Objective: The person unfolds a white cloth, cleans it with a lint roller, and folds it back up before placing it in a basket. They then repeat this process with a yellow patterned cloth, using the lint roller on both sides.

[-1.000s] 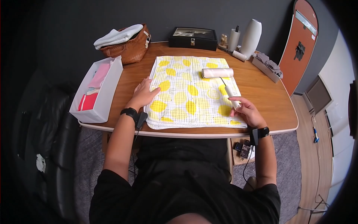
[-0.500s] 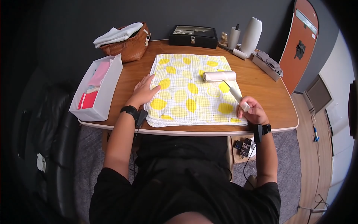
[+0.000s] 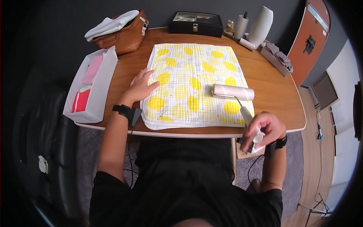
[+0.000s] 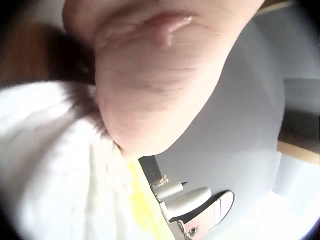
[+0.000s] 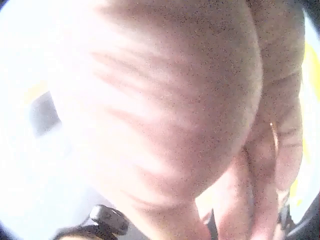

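Observation:
A white blanket with yellow lemon-like spots (image 3: 185, 92) lies folded flat on the wooden table. My left hand (image 3: 140, 87) rests on its left edge with the fingers spread. In the left wrist view, the base of that hand presses against the white cloth (image 4: 55, 165). My right hand (image 3: 268, 130) grips the white handle of a lint roller (image 3: 233, 92), just past the table's front edge. The roller head lies over the right part of the blanket. In the right wrist view the palm (image 5: 165, 110) fills most of the picture and hides the handle.
A white bin of folded clothes (image 3: 104, 89) stands at the left, with a brown basket (image 3: 126, 39) behind it. At the back are a black case (image 3: 194, 30) and a tall white vase-like object (image 3: 261, 28). A box of grey cloth (image 3: 276, 62) sits at the right edge.
My right hand has drawn the lint roller toward me and to the right, from the blanket's upper right area. The left hand stays on the blanket's left edge. The head view has shifted slightly.

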Demonstrator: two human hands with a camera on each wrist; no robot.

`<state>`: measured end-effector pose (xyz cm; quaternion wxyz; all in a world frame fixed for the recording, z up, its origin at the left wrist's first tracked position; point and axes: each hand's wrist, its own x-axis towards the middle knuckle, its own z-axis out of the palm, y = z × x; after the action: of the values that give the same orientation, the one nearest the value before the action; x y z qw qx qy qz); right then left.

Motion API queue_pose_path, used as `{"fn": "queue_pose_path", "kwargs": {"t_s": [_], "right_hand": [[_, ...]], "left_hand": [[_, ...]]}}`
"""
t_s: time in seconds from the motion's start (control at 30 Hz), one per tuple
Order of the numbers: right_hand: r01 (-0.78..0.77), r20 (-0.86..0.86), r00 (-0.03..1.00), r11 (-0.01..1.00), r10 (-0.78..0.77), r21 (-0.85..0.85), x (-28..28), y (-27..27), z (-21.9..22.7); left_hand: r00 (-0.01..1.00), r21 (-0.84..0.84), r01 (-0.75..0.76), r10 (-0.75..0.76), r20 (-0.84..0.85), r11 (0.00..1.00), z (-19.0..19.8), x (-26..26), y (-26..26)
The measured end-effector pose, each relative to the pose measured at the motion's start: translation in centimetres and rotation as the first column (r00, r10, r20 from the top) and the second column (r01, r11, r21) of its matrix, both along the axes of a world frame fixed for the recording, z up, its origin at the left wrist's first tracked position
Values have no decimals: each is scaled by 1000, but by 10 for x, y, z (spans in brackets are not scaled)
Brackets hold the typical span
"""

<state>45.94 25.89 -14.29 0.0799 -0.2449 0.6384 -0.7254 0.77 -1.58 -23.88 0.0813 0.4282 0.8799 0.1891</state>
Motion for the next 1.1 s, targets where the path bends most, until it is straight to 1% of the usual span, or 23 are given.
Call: {"fn": "queue_pose_path", "kwargs": {"t_s": [0.03, 0.07, 0.1, 0.13, 0.17, 0.23, 0.27, 0.3, 0.37, 0.4, 0.47, 0.5, 0.57, 0.67, 0.77, 0.8, 0.87, 0.9, 0.93, 1.03, 1.07, 1.1], "right_hand": [[144, 45, 989, 989, -143, -16, -1, -2, -2], [283, 88, 956, 959, -280, -23, -3, -3, -3], [416, 131, 903, 909, -410, -21, -6, -6, -1], [531, 162, 834, 847, -528, 29, -7, -13, 2], [488, 131, 860, 869, -494, 75, -7, -21, 7], [404, 78, 904, 899, -421, 169, -7, -34, 20], [389, -182, 921, 826, -344, 408, -13, -36, 36], [386, -87, 921, 852, -381, 353, -9, -42, 36], [382, -174, 923, 879, -344, 286, -18, -46, 45], [450, -92, 893, 868, -441, 211, -20, -46, 44], [593, 88, 797, 801, -598, 81, -22, -44, 39], [636, 105, 758, 765, -644, 98, -30, -36, 38], [711, 56, 666, 655, -744, 255, -54, -20, 35], [769, -211, 565, 416, -798, 485, -101, 9, 17], [851, -99, 487, 447, -868, 276, -136, 7, 16], [871, -37, 459, 441, -888, 216, -148, -3, 27], [776, -240, 617, 528, -749, 345, -165, 1, 39], [724, -335, 685, 555, -647, 409, -176, 3, 47], [679, -347, 729, 561, -591, 473, -194, -4, 61], [593, -340, 801, 578, -492, 561, -246, -5, 44], [569, -216, 812, 652, -542, 501, -259, -6, 37], [583, -212, 802, 651, -559, 487, -268, -1, 31]], "left_hand": [[999, 4, -2, 1, 46, 1000, 4, -1, 1], [1000, 51, 0, -2, 27, 999, 9, -1, 2], [999, 51, -20, 18, 37, 999, 14, -4, 5], [998, 53, -42, 40, 45, 998, 19, -10, 10], [997, 56, -64, 61, 52, 996, 23, -17, 16], [988, 162, -100, 79, 132, 982, 14, -45, 29], [982, 211, -118, 81, 173, 970, 10, -57, 36], [982, 222, -124, 87, 167, 967, 11, -64, 43], [983, 240, -132, 95, 160, 962, 11, -76, 55], [983, 260, -138, 100, 152, 956, 11, -80, 61], [985, 308, -146, 107, 138, 940, 12, -90, 75], [986, 317, -142, 107, 126, 938, 11, -96, 83], [988, 338, -141, 112, 106, 930, 2, -108, 96], [995, 368, -96, 94, 24, 925, -6, -121, 106], [991, 367, -134, 122, 56, 920, -4, -119, 106], [991, 390, -137, 122, 62, 911, 2, -114, 105], [992, 448, -122, 90, 92, 886, 0, -113, 100], [992, 482, -114, 76, 99, 869, 0, -115, 100], [990, 509, -136, 96, 105, 850, -1, -115, 102], [983, 502, -174, 122, 135, 847, -2, -117, 104], [986, 547, -168, 138, 96, 820, -6, -117, 106], [977, 560, -207, 143, 155, 803, -10, -122, 106]]}}
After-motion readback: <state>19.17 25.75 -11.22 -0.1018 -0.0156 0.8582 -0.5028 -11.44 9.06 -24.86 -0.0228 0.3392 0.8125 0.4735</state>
